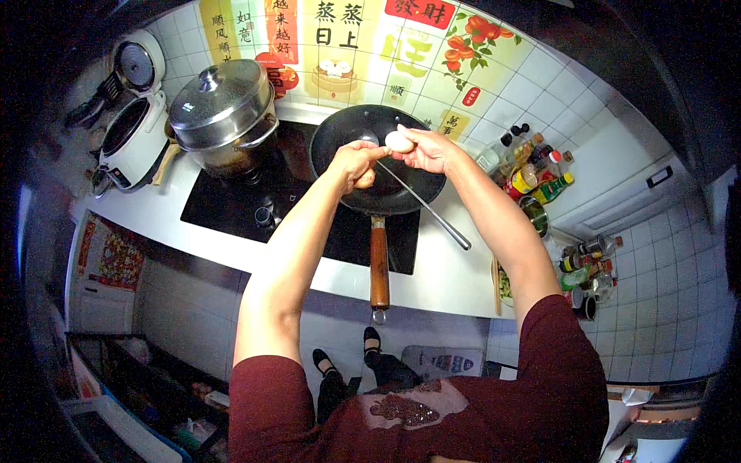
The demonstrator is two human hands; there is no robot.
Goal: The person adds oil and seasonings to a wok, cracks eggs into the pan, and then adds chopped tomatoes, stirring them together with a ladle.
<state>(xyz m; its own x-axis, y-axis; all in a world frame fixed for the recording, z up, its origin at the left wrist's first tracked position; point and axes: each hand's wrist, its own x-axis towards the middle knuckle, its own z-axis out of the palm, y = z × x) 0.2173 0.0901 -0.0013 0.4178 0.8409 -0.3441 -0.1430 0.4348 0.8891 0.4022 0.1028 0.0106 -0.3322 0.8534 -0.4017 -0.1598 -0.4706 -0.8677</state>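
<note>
Over the black wok, my right hand holds a pale egg between thumb and fingers. My left hand is beside it, its index finger reaching to the egg's left edge. Under the curled left fingers shows a rounded tan thing, which looks like a second egg, mostly covered by the hand. A metal ladle rests in the wok, its handle crossing the rim to the lower right. Towards me points the wok's wooden handle. Both hands partly hide the wok's inside.
Left on the black cooktop stands a lidded steel steamer pot. Further left is an open white rice cooker. Several sauce bottles crowd the right wall, with a metal bowl nearby. A plate of green food sits behind my right arm.
</note>
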